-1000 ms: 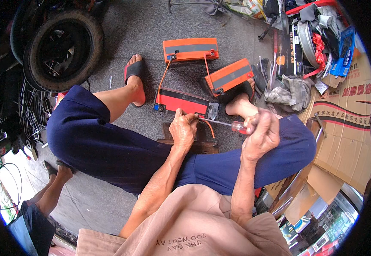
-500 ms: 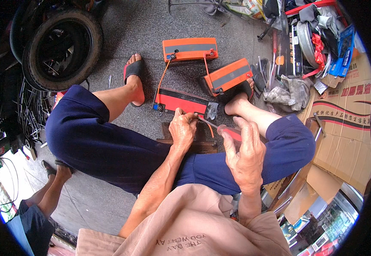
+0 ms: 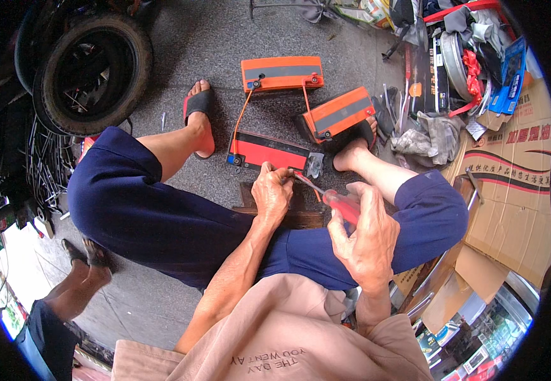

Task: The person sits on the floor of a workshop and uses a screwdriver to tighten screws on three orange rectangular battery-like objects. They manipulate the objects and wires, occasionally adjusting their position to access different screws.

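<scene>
My right hand [image 3: 367,238] is wrapped round a screwdriver with a clear red handle [image 3: 343,206]. Its metal shaft slants up and left to the near right corner of a red-topped battery [image 3: 269,152]. At that corner my left hand [image 3: 273,192] has its fingertips pinched together; what they hold is hidden. A short orange wire end sticks out beside the shaft. Beyond the red-topped battery lie two batteries with orange-and-grey tops, one at the back [image 3: 282,73] and one at the right [image 3: 341,114]. Orange wires [image 3: 240,120] link the three.
A tyre [image 3: 92,75] is at the far left, above a heap of metal rods. At the right are grey rags [image 3: 429,136], a blue tray and a flattened cardboard box [image 3: 510,184]. Another person's legs [image 3: 78,289] show at the lower left. My sandalled feet flank the batteries.
The screwdriver handle and my right hand have shifted slightly, and the handle has turned. My left hand stays at the battery corner. The other person's leg has moved a little to the right.
</scene>
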Demonstrator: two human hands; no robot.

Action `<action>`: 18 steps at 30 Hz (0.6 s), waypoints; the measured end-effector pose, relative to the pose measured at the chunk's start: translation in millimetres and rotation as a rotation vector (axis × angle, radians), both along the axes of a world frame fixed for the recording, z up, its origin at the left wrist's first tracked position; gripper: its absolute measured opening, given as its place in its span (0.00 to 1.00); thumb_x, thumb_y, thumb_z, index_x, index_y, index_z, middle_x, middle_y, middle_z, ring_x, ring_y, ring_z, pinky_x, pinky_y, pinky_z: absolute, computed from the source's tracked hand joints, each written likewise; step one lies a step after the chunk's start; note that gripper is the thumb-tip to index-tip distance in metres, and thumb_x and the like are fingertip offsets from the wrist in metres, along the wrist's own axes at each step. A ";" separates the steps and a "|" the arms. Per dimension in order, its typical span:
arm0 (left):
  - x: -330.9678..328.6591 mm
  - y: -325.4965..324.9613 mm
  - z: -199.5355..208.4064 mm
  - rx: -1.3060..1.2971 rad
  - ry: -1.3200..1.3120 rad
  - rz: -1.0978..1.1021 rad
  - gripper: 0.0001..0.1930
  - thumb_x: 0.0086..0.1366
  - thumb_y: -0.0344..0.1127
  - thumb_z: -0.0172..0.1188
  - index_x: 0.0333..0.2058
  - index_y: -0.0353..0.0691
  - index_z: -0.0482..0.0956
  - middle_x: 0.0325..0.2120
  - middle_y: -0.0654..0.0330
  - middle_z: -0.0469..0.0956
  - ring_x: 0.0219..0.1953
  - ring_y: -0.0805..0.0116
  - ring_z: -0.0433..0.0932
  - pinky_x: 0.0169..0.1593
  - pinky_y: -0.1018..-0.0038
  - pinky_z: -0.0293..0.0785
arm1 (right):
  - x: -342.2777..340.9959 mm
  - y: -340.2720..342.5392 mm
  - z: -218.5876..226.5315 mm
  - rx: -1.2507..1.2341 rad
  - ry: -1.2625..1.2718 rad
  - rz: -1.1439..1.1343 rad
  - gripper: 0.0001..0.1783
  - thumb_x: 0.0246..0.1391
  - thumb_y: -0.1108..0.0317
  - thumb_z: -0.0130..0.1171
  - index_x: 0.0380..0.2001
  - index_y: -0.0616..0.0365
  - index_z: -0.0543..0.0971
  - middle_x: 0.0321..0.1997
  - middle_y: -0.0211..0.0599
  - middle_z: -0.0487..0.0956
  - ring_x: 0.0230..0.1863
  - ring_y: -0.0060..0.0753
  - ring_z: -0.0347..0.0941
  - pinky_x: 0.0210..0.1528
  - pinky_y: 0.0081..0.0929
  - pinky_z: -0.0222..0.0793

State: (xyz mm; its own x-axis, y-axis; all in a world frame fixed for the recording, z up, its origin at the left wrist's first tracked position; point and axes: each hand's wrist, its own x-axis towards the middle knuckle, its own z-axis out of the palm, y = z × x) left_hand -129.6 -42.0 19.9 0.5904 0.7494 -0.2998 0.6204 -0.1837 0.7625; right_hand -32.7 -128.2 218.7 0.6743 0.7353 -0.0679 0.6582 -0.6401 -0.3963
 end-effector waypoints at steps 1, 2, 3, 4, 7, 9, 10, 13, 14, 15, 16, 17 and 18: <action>0.0 -0.3 -0.1 0.005 -0.007 -0.001 0.10 0.52 0.30 0.67 0.34 0.40 0.86 0.30 0.51 0.74 0.33 0.49 0.79 0.37 0.57 0.74 | -1.8 -0.1 -2.5 -0.014 -0.011 -0.042 0.20 0.54 0.58 0.67 0.43 0.56 0.73 0.35 0.44 0.80 0.29 0.50 0.79 0.27 0.41 0.73; 0.1 -0.6 -0.2 0.011 -0.015 -0.002 0.10 0.52 0.30 0.67 0.35 0.40 0.86 0.30 0.51 0.74 0.33 0.49 0.79 0.37 0.57 0.74 | -3.9 -0.8 -5.0 -0.028 -0.022 -0.083 0.19 0.55 0.57 0.66 0.43 0.55 0.73 0.34 0.44 0.81 0.28 0.50 0.79 0.26 0.41 0.72; 0.1 -0.9 -0.3 0.016 -0.022 -0.003 0.10 0.52 0.30 0.67 0.35 0.40 0.86 0.31 0.51 0.74 0.33 0.48 0.79 0.37 0.57 0.73 | -5.4 -1.8 -7.0 -0.042 -0.034 -0.124 0.18 0.56 0.56 0.66 0.42 0.55 0.73 0.32 0.44 0.81 0.26 0.50 0.79 0.25 0.41 0.72; 0.0 -0.4 0.0 0.017 -0.017 -0.008 0.10 0.52 0.30 0.67 0.35 0.40 0.86 0.31 0.51 0.74 0.33 0.48 0.79 0.37 0.57 0.73 | -5.5 -3.1 -9.4 -0.038 -0.043 -0.118 0.18 0.58 0.54 0.64 0.41 0.54 0.74 0.30 0.43 0.82 0.23 0.51 0.78 0.23 0.41 0.71; 0.0 0.6 0.9 0.018 -0.007 -0.017 0.10 0.52 0.30 0.67 0.35 0.40 0.86 0.30 0.51 0.74 0.33 0.48 0.79 0.36 0.57 0.73 | -4.4 -5.1 -7.1 -0.092 -0.027 -0.088 0.18 0.57 0.54 0.65 0.41 0.54 0.74 0.30 0.42 0.82 0.24 0.50 0.79 0.24 0.41 0.71; 0.6 0.7 1.1 0.015 -0.009 -0.015 0.09 0.52 0.30 0.67 0.34 0.40 0.86 0.30 0.51 0.74 0.33 0.48 0.79 0.36 0.57 0.73 | -2.4 1.6 -6.1 0.005 -0.078 -0.035 0.18 0.57 0.55 0.65 0.41 0.54 0.74 0.30 0.41 0.82 0.24 0.49 0.79 0.24 0.41 0.71; 0.8 0.6 1.0 0.011 -0.007 -0.012 0.09 0.52 0.30 0.67 0.34 0.40 0.86 0.30 0.51 0.74 0.32 0.48 0.79 0.36 0.57 0.73 | -1.7 3.9 -6.0 0.052 -0.103 -0.008 0.18 0.57 0.55 0.65 0.41 0.54 0.74 0.30 0.41 0.82 0.24 0.48 0.79 0.25 0.40 0.72; 1.6 0.1 1.4 0.004 -0.005 -0.005 0.07 0.53 0.29 0.66 0.33 0.39 0.86 0.29 0.50 0.74 0.32 0.47 0.79 0.36 0.57 0.73 | -0.9 1.1 -7.3 0.070 -0.048 0.004 0.19 0.56 0.55 0.66 0.42 0.55 0.74 0.30 0.40 0.83 0.25 0.47 0.80 0.25 0.40 0.72; 1.8 -0.4 2.3 0.004 -0.007 -0.004 0.07 0.54 0.29 0.66 0.33 0.39 0.86 0.28 0.50 0.74 0.32 0.47 0.79 0.36 0.57 0.73 | -1.8 2.4 -6.9 0.059 -0.028 -0.045 0.18 0.55 0.57 0.67 0.41 0.56 0.74 0.29 0.42 0.82 0.25 0.48 0.80 0.26 0.39 0.72; 2.0 -0.7 3.0 0.004 -0.009 -0.003 0.07 0.54 0.29 0.66 0.33 0.38 0.86 0.28 0.50 0.74 0.32 0.47 0.79 0.36 0.56 0.73 | -3.7 4.7 -6.2 0.047 -0.008 -0.094 0.18 0.54 0.59 0.68 0.41 0.58 0.74 0.28 0.43 0.82 0.26 0.49 0.80 0.27 0.38 0.72; 1.9 -0.4 3.2 0.002 -0.006 -0.006 0.06 0.54 0.29 0.65 0.32 0.38 0.86 0.28 0.50 0.74 0.32 0.47 0.79 0.36 0.56 0.73 | -4.6 6.2 -5.9 0.036 0.012 -0.142 0.18 0.53 0.62 0.70 0.40 0.59 0.75 0.27 0.45 0.82 0.26 0.50 0.80 0.28 0.37 0.71; 1.8 0.0 3.3 0.001 -0.002 -0.009 0.06 0.54 0.29 0.65 0.32 0.38 0.86 0.28 0.50 0.75 0.32 0.47 0.79 0.37 0.56 0.73 | -4.2 4.5 -6.7 0.006 0.015 -0.139 0.18 0.53 0.62 0.70 0.40 0.59 0.75 0.26 0.45 0.82 0.26 0.49 0.80 0.28 0.37 0.71; 1.8 0.3 3.4 -0.001 0.002 -0.012 0.06 0.55 0.29 0.65 0.32 0.38 0.85 0.28 0.50 0.75 0.33 0.47 0.79 0.37 0.56 0.73 | -3.3 1.1 -8.1 -0.024 0.018 -0.136 0.18 0.53 0.61 0.70 0.40 0.59 0.75 0.26 0.45 0.82 0.26 0.49 0.80 0.28 0.37 0.71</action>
State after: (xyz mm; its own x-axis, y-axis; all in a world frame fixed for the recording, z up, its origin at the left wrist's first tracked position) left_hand -127.8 -41.8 23.3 0.5989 0.7419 -0.3015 0.6195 -0.1906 0.7615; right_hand -35.9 -127.1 210.6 0.7660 0.6354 -0.0971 0.5578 -0.7321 -0.3909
